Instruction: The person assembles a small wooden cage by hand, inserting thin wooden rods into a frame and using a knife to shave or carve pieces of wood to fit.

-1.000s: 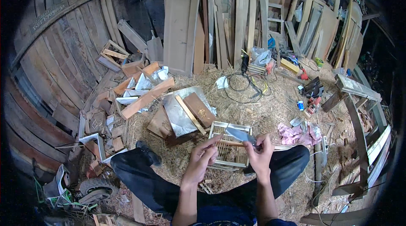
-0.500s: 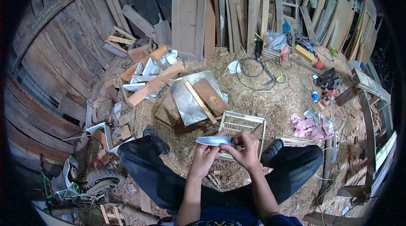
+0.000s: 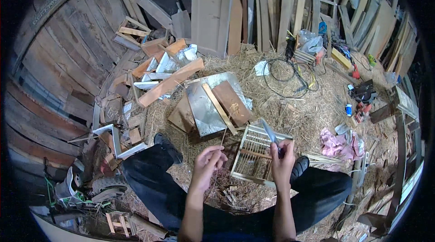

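**Seated on straw, a thin stick in one hand and a blade in the other**

At the far left, dark curved planks (image 3: 54, 60) form a wall, and below them lies a heap of short wood offcuts (image 3: 149, 67) mixed with pale scraps. A long orange-brown batten (image 3: 170, 82) slants across that heap toward the middle. Just right of it a shiny metal sheet (image 3: 206, 106) lies on the straw-covered floor (image 3: 290, 110), with a pale strip and a brown board (image 3: 232, 102) laid over it.

The person sits on the floor with dark-trousered legs spread. The left hand (image 3: 207, 162) is closed to a pinch, thumb and fingertips together on the lower end of a thin straw-coloured stick (image 3: 223, 137) that rises nearly upright from it. Between the hands, on the straw just beyond the knees, lies a small slatted wooden frame (image 3: 258, 153), pale and rectangular.

The right hand (image 3: 282, 162) is curled tightly around the handle of a knife (image 3: 268, 132), whose grey blade points up and to the left over the frame. The two hands are apart, with the frame showing between them.

Further right a black cable (image 3: 283, 76) coils on the straw, a pink cloth (image 3: 337, 141) lies crumpled near the right knee, and tall boards (image 3: 272, 11) lean against the back wall.
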`<state>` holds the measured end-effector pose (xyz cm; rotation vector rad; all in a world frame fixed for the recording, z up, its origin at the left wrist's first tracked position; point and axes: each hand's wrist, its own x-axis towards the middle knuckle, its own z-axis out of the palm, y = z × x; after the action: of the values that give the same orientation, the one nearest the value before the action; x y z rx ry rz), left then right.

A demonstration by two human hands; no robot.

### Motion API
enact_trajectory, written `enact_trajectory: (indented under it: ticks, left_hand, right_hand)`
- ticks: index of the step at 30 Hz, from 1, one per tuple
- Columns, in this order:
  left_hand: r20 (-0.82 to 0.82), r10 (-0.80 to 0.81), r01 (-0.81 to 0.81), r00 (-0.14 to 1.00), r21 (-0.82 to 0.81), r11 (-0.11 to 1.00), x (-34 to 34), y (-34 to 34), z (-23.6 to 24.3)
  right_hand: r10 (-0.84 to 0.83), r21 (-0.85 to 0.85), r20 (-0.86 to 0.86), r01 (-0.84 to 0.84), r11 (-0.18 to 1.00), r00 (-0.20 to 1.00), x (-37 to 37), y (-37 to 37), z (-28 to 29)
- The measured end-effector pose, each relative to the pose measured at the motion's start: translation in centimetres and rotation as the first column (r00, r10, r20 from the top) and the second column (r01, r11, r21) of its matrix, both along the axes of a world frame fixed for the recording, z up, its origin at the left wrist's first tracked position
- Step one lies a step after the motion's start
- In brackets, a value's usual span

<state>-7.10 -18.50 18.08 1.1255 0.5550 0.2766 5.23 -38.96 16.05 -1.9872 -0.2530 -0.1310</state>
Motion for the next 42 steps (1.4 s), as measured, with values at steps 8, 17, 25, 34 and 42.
enact_trajectory:
  ticks: [8,17,25,34,42]
  left_hand:
    - [-0.120,-0.157,0.184,0.980,0.259,0.948,4.0,10.0,-4.5]
    - [-0.090,-0.003,0.028,0.996,0.278,0.960,6.0,16.2,-14.5]
    - [-0.139,0.126,-0.099,0.982,0.183,0.978,4.9,19.3,-19.5]
    - [-0.210,0.079,-0.038,0.975,0.190,0.981,7.2,21.5,-18.0]
    - [-0.108,0.126,-0.108,0.986,0.162,0.981,9.4,21.4,-18.1]
  right_hand:
    - [0.302,-0.148,0.033,-0.295,0.944,0.953,-1.0,6.4,-1.1]
    - [0.365,-0.049,-0.021,-0.366,0.929,0.931,1.4,20.5,-8.3]
    - [0.175,-0.005,-0.036,-0.175,0.985,0.984,7.4,34.3,-15.9]
    - [0.318,-0.368,-0.017,-0.302,0.880,0.948,9.4,37.1,-19.3]
    - [0.373,-0.347,-0.094,-0.382,0.857,0.923,9.8,34.6,-18.8]
